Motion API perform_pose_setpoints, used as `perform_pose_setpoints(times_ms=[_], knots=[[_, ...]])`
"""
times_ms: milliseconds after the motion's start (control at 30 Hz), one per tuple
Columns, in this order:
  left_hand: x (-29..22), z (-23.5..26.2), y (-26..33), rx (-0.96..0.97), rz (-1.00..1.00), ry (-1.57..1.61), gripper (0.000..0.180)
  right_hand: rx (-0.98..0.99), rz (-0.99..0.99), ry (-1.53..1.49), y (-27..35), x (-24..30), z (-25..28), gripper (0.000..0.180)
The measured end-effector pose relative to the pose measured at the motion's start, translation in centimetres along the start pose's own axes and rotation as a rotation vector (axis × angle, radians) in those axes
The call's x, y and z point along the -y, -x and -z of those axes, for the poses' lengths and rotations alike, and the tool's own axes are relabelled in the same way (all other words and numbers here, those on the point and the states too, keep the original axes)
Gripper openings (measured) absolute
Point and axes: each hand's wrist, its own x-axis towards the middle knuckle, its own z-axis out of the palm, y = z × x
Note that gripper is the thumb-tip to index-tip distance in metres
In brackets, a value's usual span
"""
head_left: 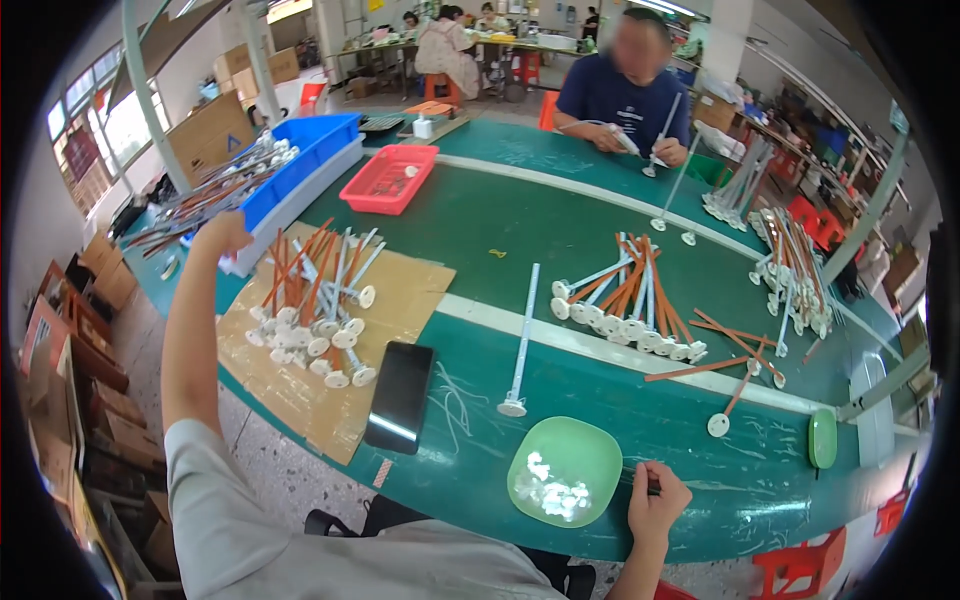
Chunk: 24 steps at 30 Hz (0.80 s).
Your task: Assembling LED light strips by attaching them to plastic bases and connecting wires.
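My left arm stretches out to the far left, and my left hand [225,234] is at the near end of the blue bin [300,165]. Its fingers are too small and blurred to make out. Beside the light green dish [598,450], which holds small shiny clear pieces [552,492], my right hand [658,500] is closed around a thin dark tool [640,482], perhaps tweezers. A single grey rod with a white round base [525,345] lies just beyond the dish. Piled on cardboard [420,285] near my left arm are brown and grey rods with white round ends [310,320].
A black phone [400,395] lies on the green table. Farther off sit a red basket [385,180] and more rod bundles [625,300]. Loose brown strips [700,368] and a small green dish [822,440] lie to the right. A co-worker [625,90] sits opposite, handling a rod.
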Motion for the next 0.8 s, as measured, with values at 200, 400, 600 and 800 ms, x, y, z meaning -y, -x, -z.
perform_pose_setpoints(times_ms=[200,400,600,800], knots=[[-8.2,1.1,8.3,-0.216,-0.295,0.167,0.042,-0.037,0.0,0.01,-0.1,-0.4,0.3,0.004],[-13.2,-2.9,11.7,-0.071,-0.874,0.452,0.022,0.005,-0.007,-0.003,-0.1,0.2,-0.1,0.006],[-14.7,-4.4,12.9,-0.197,-1.021,0.283,0.028,0.001,-0.036,-0.009,-0.3,-0.2,-0.5,0.005],[-14.0,-3.7,10.9,-0.037,-0.632,0.452,0.037,0.004,-0.058,0.048,-0.1,-0.5,-0.1,0.005]])
